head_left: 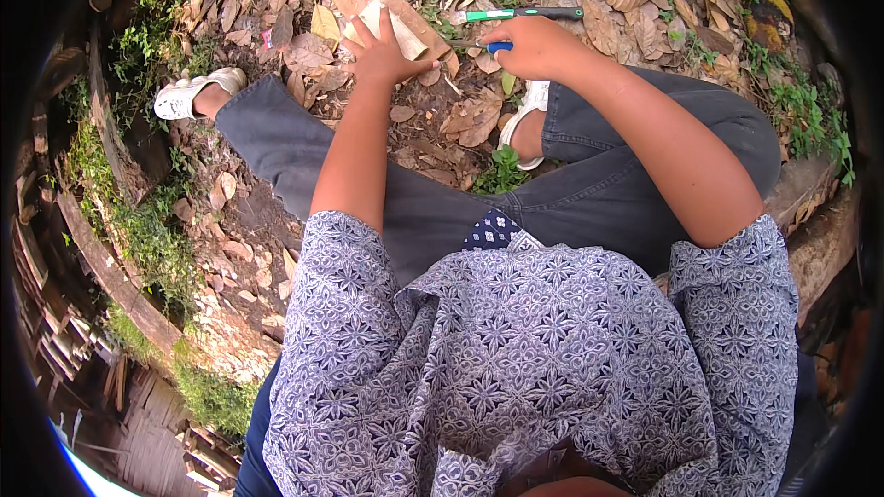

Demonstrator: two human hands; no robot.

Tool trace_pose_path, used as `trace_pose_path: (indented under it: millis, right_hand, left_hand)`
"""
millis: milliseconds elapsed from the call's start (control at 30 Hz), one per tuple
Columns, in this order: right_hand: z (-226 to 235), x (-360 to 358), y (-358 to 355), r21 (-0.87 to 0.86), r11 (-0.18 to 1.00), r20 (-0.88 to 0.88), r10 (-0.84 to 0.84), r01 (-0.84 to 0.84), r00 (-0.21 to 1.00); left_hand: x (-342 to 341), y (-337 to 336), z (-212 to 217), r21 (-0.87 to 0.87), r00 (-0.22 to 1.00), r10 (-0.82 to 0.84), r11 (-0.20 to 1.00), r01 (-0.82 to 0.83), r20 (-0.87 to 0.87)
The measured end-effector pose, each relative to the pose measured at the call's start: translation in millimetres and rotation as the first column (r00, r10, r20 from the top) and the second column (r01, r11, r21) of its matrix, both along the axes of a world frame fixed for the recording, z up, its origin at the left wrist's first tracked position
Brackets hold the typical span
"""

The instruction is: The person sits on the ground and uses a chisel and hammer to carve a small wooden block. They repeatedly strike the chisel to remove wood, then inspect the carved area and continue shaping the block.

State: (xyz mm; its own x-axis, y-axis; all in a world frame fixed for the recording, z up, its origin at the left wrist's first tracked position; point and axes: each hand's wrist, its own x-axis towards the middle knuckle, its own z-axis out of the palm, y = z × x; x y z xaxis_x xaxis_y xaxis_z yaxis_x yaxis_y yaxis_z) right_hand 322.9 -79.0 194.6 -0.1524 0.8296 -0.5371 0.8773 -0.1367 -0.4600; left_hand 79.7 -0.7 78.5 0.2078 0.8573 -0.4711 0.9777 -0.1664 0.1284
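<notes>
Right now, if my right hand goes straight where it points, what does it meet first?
The right hand, blue-handled tool leading, would probably meet the brown board first; height is unclear, so it might pass above.

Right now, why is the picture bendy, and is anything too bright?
In the head view, the fisheye lens bends things near the rim, like the long edging at left; the left hand and right hand look barely bent; lower left, a white-blue patch glares.

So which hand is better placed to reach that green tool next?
Probably the right hand: it's close to the green tool, though gripping a blue-handled tool. The left hand, farther off, spreads over the pale piece.
</notes>
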Motion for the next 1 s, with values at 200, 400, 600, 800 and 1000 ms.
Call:
trace_pose_path:
  millis: [200, 400, 600, 800, 1000]
  right_hand:
    - [-25.9, -7.2, -2.4, 0.009, 0.988, -0.111, -0.15, 0.152, 0.982]
    - [-46.5, -9.5, 5.8, -0.043, 0.981, -0.162, -0.194, 0.189, 0.968]
    - [-57.8, -8.8, 9.8, -0.043, 0.984, -0.201, -0.176, 0.171, 0.964]
    - [-52.6, -8.4, 13.2, -0.077, 0.984, -0.201, -0.175, 0.163, 0.964]
    - [-48.6, -12.5, 16.0, -0.06, 0.989, -0.185, -0.147, 0.138, 0.972]
  left_hand:
    - [-23.9, -10.6, -42.2, 0.216, 0.977, -0.058, 0.976, 0.012, 0.205]
    - [-10.7, -22.8, -28.8, 0.067, 0.992, -0.126, 0.99, 0.126, 0.006]
    - [-6.1, -16.7, -30.0, -0.096, 0.991, -0.117, 0.989, 0.11, -0.069]
    - [-2.5, -13.4, -28.8, -0.139, 0.983, -0.12, 0.985, 0.101, -0.139]
    - [3.4, -10.7, -23.0, -0.163, 0.97, -0.14, 0.981, 0.107, -0.2]
